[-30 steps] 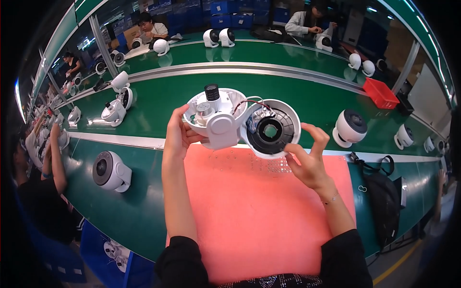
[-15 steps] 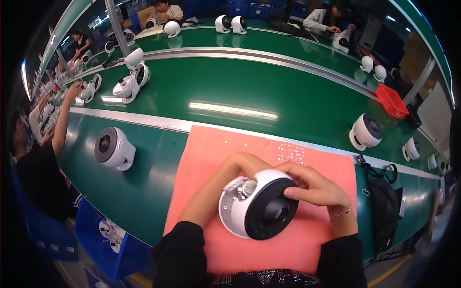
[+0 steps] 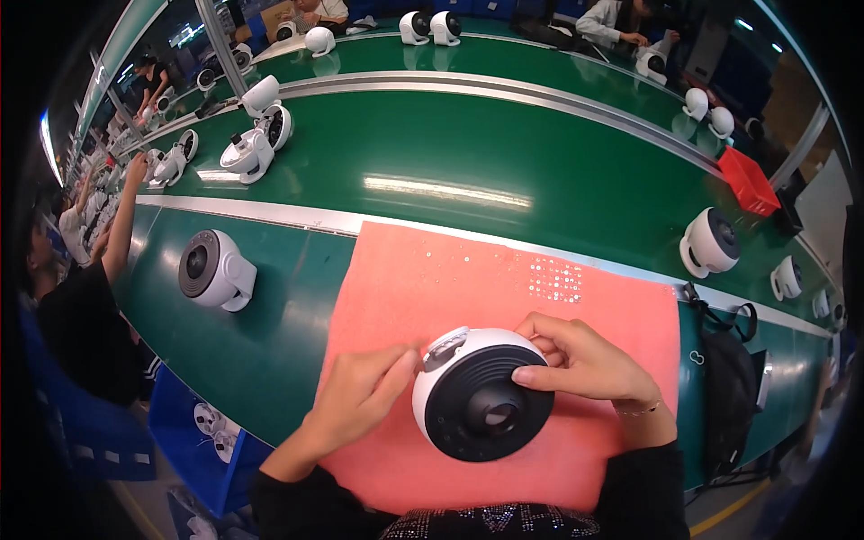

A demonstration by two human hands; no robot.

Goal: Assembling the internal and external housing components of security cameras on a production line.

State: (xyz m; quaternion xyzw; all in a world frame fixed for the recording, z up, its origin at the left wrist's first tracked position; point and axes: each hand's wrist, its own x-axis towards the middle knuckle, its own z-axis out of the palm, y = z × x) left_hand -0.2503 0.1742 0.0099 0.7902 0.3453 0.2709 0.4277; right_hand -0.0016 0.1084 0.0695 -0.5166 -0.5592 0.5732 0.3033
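Observation:
A round white device [image 3: 484, 403] with a black ringed face and a lens is tilted up above the coral-pink mat [image 3: 387, 261], its black face toward me. My right hand [image 3: 585, 360] grips its upper right rim, thumb on the black face and fingers behind. At the device's upper left a white bracket-like part [image 3: 445, 349] sticks out. Against that part's outer edge are the fingertips of my left hand [image 3: 364, 387], pinched together; anything between them is hidden. Small round pieces, likely screws [image 3: 555, 281], lie in rows and scattered on the mat's far side.
A similar device [image 3: 216, 268] stands on the green table to the left; another [image 3: 709, 241] stands right. An opened one [image 3: 259, 144] sits on the far belt. A black bag [image 3: 724, 387] lies right, a red bin [image 3: 749, 182] beyond. Co-workers [image 3: 76, 306] sit left and across.
My left hand has come out from behind the device to its left side. The device has turned, so its open inside no longer shows and its face points more toward me.

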